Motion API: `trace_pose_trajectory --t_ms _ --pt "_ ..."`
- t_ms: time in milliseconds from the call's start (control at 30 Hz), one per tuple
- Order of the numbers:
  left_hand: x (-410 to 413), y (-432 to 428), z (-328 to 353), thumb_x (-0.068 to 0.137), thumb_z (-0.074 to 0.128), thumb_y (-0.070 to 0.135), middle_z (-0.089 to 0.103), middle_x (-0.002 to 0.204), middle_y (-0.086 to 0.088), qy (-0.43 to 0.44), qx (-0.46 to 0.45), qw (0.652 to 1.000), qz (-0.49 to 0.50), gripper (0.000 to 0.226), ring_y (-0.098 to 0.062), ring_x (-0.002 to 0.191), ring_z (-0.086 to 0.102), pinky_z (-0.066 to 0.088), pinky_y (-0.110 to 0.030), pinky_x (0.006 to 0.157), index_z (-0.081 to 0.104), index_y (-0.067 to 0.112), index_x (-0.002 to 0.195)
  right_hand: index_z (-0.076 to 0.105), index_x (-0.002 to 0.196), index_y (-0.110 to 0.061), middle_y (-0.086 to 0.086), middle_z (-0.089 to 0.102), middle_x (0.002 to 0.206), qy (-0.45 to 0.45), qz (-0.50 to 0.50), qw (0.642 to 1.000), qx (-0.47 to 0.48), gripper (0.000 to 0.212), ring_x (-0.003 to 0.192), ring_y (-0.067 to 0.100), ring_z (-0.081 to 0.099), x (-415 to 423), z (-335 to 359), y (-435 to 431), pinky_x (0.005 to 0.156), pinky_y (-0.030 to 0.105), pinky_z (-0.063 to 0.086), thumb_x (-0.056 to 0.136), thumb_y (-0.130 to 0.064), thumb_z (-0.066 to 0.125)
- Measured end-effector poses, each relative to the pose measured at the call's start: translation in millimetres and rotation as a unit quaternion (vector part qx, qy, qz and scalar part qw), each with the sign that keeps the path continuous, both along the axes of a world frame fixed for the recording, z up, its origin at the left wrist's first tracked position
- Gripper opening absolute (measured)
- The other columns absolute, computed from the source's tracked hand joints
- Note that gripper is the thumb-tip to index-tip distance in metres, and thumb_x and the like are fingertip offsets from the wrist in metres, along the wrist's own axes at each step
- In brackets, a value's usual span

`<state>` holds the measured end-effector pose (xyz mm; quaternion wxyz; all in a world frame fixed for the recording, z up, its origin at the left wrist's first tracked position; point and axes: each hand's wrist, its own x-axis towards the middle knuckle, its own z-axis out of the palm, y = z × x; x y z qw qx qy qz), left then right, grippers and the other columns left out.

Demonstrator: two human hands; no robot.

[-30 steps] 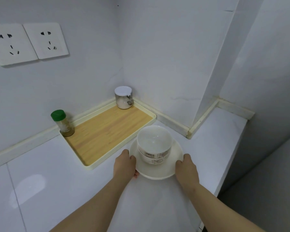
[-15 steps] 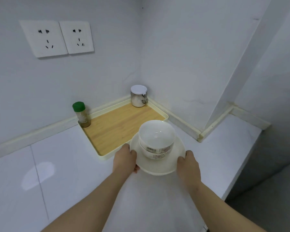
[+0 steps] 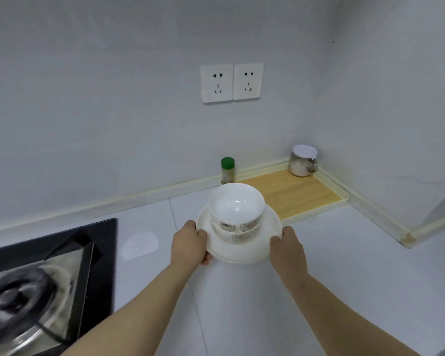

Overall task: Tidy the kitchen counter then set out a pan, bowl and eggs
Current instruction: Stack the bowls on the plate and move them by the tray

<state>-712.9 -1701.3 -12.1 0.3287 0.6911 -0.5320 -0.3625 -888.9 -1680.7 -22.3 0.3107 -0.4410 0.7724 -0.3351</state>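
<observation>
bowls (image 3: 235,205), stacked on a plate (image 3: 244,250), are held over the bench (image 3: 350,265), the rim gripped by left hand (image 3: 190,244) and right hand (image 3: 289,249); tidying is judged underway, pan and eggs not yet set out.

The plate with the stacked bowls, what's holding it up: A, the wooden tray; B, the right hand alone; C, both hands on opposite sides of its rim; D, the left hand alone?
C: the left hand and the right hand each grip one side of the plate under the bowls.
</observation>
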Motion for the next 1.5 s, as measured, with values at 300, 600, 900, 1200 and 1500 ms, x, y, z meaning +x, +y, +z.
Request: trace_pose_trajectory --t_ms 300,600,900,1200,1500 --pt "74 -6 -17 0.085 0.034 0.004 0.058 0.054 -0.011 -0.024 0.021 0.997 0.075 0.011 -0.02 0.037 0.05 0.043 -0.021 0.04 0.045 0.005 0.083 0.044 0.113 -0.005 0.015 0.057 0.099 -0.021 0.07 0.997 0.033 0.026 0.092 0.035 0.059 72 -19 -34 0.073 0.038 0.044 0.089 -0.008 0.036" --pt "92 -48 -47 0.087 0.033 0.006 0.056 0.056 -0.01 -0.035 0.045 0.994 0.094 0.015 -0.023 0.04 0.051 0.044 -0.027 0.048 0.039 0.01 0.074 0.047 0.099 -0.009 0.011 0.056 0.092 -0.046 0.072 0.995 0.043 0.016 0.084 0.029 0.056 92 -38 -78 0.073 0.042 0.048 0.086 -0.007 0.038" --pt "90 -88 -59 0.088 0.032 0.007 0.057 0.058 -0.011 -0.034 0.059 0.993 0.097 0.016 -0.027 0.047 0.053 0.048 -0.031 0.055 0.037 0.011 0.073 0.05 0.112 -0.004 0.012 0.057 0.104 -0.008 0.049 0.997 0.051 0.025 0.102 0.032 0.055 96 -51 -115 0.084 0.039 0.044 0.091 -0.008 0.037" --pt "85 -99 -64 0.088 0.031 0.007 0.056 0.059 -0.011 -0.012 0.062 0.992 0.11 0.013 -0.028 0.044 0.054 0.051 -0.034 0.056 0.039 0.009 0.077 0.049 0.118 -0.003 0.017 0.058 0.115 -0.029 0.031 0.998 0.044 0.03 0.105 0.034 0.054 96 -60 -129 0.086 0.041 0.044 0.091 -0.008 0.038" --pt "73 -112 -65 0.087 0.035 0.006 0.057 0.071 -0.012 0.019 0.077 0.986 0.148 0.013 -0.028 0.048 0.058 0.05 -0.028 0.047 0.04 0.01 0.075 0.056 0.107 0.001 0.02 0.063 0.103 -0.12 -0.028 0.992 0.01 0.028 0.085 0.03 0.057 99 -68 -141 0.07 0.034 0.042 0.083 -0.008 0.044"
